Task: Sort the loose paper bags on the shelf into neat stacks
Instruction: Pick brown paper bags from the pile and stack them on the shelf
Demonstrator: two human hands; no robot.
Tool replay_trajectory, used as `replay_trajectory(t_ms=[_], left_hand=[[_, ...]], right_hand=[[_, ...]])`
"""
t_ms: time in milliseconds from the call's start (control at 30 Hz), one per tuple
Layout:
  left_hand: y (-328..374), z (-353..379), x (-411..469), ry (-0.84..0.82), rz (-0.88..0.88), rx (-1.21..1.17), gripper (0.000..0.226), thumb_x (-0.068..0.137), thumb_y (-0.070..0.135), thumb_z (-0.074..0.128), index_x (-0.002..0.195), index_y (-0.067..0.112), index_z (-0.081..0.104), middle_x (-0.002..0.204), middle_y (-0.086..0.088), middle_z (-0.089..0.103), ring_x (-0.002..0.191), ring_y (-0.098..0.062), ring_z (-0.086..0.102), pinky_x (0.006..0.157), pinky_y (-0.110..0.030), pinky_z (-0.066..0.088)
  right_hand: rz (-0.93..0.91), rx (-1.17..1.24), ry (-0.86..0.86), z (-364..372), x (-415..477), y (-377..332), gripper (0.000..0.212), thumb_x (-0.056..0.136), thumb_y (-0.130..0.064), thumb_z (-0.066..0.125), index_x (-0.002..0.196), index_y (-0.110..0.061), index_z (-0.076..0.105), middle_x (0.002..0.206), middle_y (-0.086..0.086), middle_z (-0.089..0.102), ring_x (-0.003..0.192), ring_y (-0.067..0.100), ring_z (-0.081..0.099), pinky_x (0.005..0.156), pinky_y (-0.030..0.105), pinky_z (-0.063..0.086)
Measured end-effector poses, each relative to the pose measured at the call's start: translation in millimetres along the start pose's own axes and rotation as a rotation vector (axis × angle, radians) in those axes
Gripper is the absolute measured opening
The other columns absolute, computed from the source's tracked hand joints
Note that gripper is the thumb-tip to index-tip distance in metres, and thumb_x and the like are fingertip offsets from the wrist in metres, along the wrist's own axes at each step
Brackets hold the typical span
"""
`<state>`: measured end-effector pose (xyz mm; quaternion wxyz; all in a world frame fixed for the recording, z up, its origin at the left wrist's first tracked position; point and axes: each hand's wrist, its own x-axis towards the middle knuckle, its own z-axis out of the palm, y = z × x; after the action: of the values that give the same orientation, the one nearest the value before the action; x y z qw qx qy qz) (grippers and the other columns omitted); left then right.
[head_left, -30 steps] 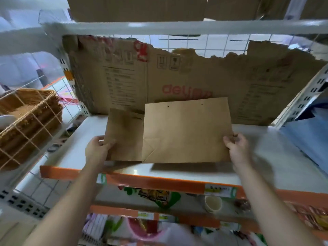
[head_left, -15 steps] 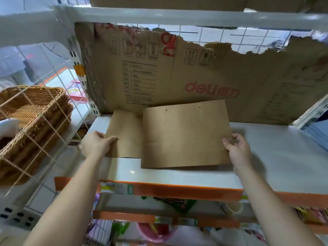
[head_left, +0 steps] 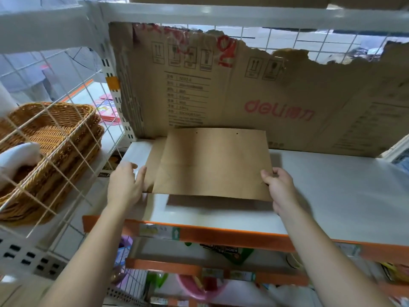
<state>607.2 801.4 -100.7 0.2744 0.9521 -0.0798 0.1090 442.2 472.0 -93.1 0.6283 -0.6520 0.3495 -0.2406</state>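
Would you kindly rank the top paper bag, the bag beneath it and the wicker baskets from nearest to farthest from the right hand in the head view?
1. Top paper bag: gripped at its right edge by the right hand.
2. Lower bag: peeking out beyond the top paper bag's left edge.
3. Wicker baskets: far off to the left.

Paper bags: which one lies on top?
The wide bag with two punched holes, pinched by the right hand; it overlaps the narrow bag peeking out at its left, beside the left hand.
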Motion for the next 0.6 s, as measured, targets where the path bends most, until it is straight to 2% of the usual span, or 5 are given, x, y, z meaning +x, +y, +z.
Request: replay_trajectory(t_ms=[100, 200, 333, 400, 600], left_hand=[[-8.2, -7.6, -18.7, -0.062, 0.074, 0.170, 0.041, 0.099, 0.040, 0.040, 0.118, 0.009, 0.059, 0.114, -0.015, 0.060, 0.109, -0.034, 0.052, 0.084, -0.045, 0.046], [-12.4, -9.3, -30.8, -0.058, 0.081, 0.178, 0.035, 0.100, 0.035, 0.037, 0.114, 0.012, 0.060, 0.112, -0.012, 0.059, 0.108, -0.031, 0.050, 0.087, -0.044, 0.045], [-14.5, -9.7, -35.3, 0.059, 0.093, 0.039, 0.026, 0.098, 0.024, 0.041, 0.100, 0.009, 0.063, 0.096, -0.012, 0.063, 0.094, -0.029, 0.054, 0.079, -0.038, 0.043], [-15.3, -10.7, -35.1, 0.096, 0.082, -0.019, 0.024, 0.096, 0.022, 0.043, 0.097, 0.009, 0.063, 0.093, -0.010, 0.063, 0.090, -0.028, 0.055, 0.076, -0.038, 0.043], [-15.3, -10.2, -34.0, 0.127, 0.106, -0.050, 0.021, 0.095, 0.019, 0.044, 0.091, 0.009, 0.062, 0.085, -0.005, 0.060, 0.081, -0.022, 0.053, 0.069, -0.035, 0.041]], right_hand=[[0.031, -0.037, -0.052, 30.6, -1.3, -7.5, 0.024, 0.094, -0.015, 0.060, 0.115, -0.004, 0.057, 0.111, 0.012, 0.065, 0.101, 0.026, 0.060, 0.085, 0.034, 0.049], [0.057, -0.143, -0.130, 50.6, -2.2, -10.8, 0.030, 0.094, -0.009, 0.057, 0.122, -0.001, 0.054, 0.115, 0.014, 0.062, 0.109, 0.030, 0.058, 0.095, 0.040, 0.048], [-0.058, -0.377, -0.139, 57.4, -3.9, -12.7, 0.030, 0.087, -0.007, 0.060, 0.117, -0.009, 0.055, 0.107, 0.008, 0.065, 0.099, 0.028, 0.062, 0.083, 0.037, 0.053], [-0.187, -0.599, -0.095, 54.0, -3.7, -14.2, 0.038, 0.086, -0.018, 0.064, 0.122, -0.013, 0.054, 0.104, 0.003, 0.065, 0.093, 0.024, 0.060, 0.070, 0.029, 0.047], [-0.354, -0.945, -0.056, 46.7, -1.5, -12.9, 0.051, 0.085, -0.044, 0.065, 0.126, -0.018, 0.050, 0.095, 0.002, 0.066, 0.087, 0.026, 0.060, 0.066, 0.032, 0.047]])
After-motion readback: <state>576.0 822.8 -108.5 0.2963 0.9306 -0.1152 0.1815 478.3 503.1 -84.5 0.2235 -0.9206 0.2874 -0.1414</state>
